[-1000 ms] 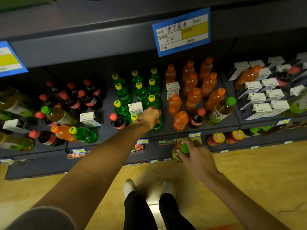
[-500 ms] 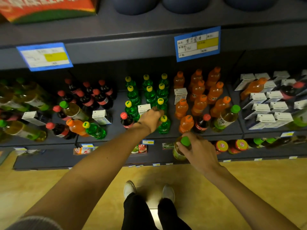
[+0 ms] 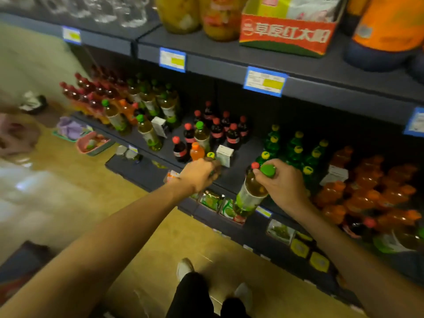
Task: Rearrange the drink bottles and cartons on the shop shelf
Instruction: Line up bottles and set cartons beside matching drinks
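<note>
My right hand (image 3: 283,183) grips a green-capped tea bottle (image 3: 251,193) by its neck and holds it tilted at the front edge of the drink shelf (image 3: 238,177). My left hand (image 3: 198,175) is curled round a green bottle with a yellow cap (image 3: 210,155), just in front of a white carton (image 3: 224,155). An orange bottle (image 3: 196,151) and red-capped cola bottles (image 3: 216,131) stand close behind the left hand. Green yellow-capped bottles (image 3: 296,150) stand behind the right hand, and orange bottles (image 3: 367,189) fill the shelf further right.
More tea bottles (image 3: 149,131) and red-capped bottles stand at the shelf's left end. The upper shelf (image 3: 298,72) carries a red box (image 3: 286,35), jars and blue price tags. Packets lie on the lowest shelf. Baskets (image 3: 91,145) sit on the floor at the left. My shoes (image 3: 184,268) are below.
The view has swung left and up. Both hands have moved left along the shelf. The right hand has raised the tea bottle to shelf height, and the left hand now grips the green bottle.
</note>
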Motion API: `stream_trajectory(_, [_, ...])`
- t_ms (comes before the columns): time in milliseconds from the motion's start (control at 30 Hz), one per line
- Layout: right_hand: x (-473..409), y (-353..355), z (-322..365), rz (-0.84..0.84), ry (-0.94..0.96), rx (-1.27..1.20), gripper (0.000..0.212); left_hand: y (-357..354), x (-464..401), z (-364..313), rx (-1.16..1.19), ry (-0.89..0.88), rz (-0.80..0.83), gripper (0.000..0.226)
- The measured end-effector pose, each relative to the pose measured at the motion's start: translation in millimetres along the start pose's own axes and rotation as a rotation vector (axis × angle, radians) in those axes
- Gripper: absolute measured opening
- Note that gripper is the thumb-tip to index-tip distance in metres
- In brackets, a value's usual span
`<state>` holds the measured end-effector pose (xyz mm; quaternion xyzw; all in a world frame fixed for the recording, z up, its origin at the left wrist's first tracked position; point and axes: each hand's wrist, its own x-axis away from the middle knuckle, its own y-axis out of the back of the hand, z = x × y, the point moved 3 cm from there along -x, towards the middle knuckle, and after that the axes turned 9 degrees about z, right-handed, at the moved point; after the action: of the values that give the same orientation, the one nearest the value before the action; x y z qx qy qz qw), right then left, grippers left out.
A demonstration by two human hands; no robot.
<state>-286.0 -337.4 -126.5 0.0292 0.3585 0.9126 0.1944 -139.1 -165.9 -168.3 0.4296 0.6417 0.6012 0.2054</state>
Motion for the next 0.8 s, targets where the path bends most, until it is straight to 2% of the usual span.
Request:
stream_trajectory(233, [-46,-88,104,0.168,0.135,-0.054,0.019,17,103,126,0.087,0.267,-0.099,0.019])
stream_trajectory(400, [-69,-157,179,0.276,0.196,-0.007,0.026,17,170,213,0.150,0.379,-0.194,0.016])
stream_trajectory(567, [-96,-229,258,0.332,0.188,0.271,0.037,14,224,304,0.200,0.428,-0.223,0.016])
stream_trajectory(800, [-133,-300,343,0.360,0.262,0.549,0.038,14,272,396,0.232,0.500,-0.237,0.018])
